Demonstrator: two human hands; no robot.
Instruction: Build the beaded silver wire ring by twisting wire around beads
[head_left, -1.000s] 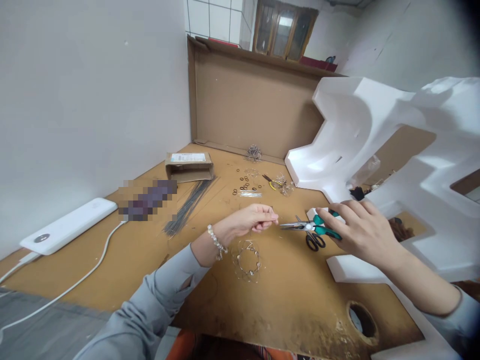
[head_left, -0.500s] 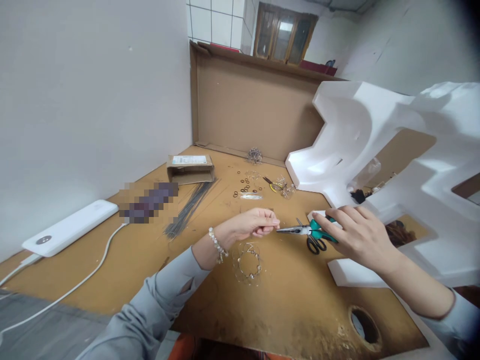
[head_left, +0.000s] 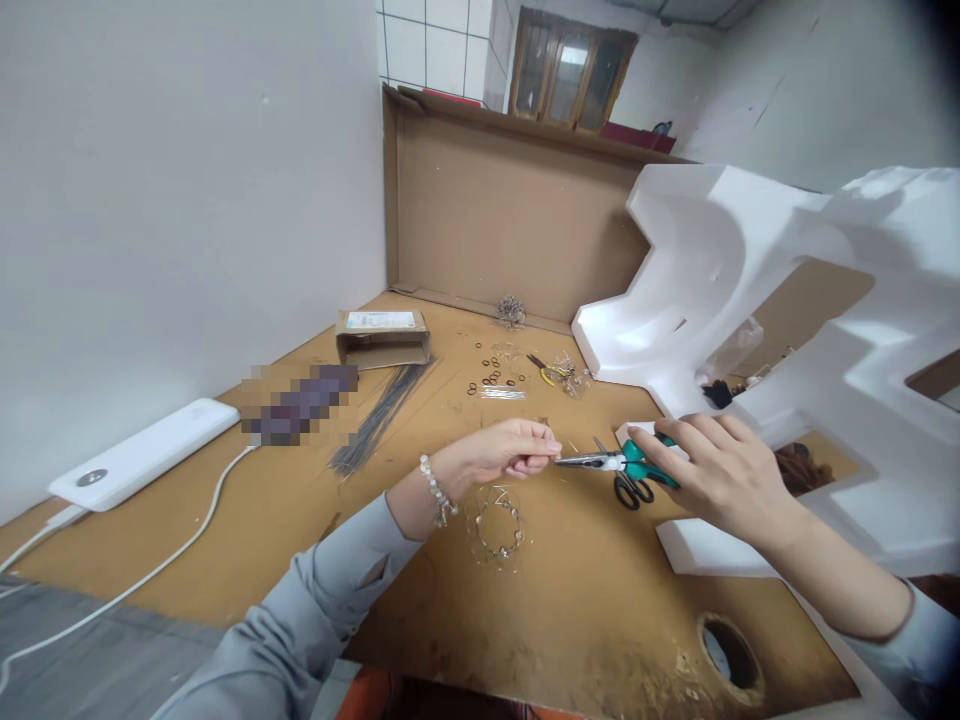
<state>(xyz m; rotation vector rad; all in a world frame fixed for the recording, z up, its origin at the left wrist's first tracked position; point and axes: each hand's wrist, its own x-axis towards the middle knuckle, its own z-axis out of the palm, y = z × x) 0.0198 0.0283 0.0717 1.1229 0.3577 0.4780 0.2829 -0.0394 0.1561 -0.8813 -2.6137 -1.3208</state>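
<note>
My right hand point(head_left: 724, 470) is wrapped round the green handles of long-nose pliers point(head_left: 600, 461), whose tips point left. Those tips reach the fingertips of my left hand point(head_left: 517, 448), which are pinched together; what they hold is too small to make out. Just below my left hand lies a round wire piece with beads point(head_left: 501, 530) on the table. Black-handled scissors point(head_left: 634, 490) rest under the pliers, partly covered by them. A bead bracelet point(head_left: 436, 492) circles my left wrist.
Dark rings point(head_left: 492, 370), short silver rods point(head_left: 502, 393), yellow-handled cutters point(head_left: 546, 370) and a bundle of grey wires point(head_left: 382, 415) lie farther back. A small cardboard box point(head_left: 383, 340), a white power bank point(head_left: 146, 455) and white foam point(head_left: 697, 230) flank the work. The tabletop has a round hole point(head_left: 729, 655).
Both hands and the pliers stay in nearly the same place. The whole view has shifted very slightly.
</note>
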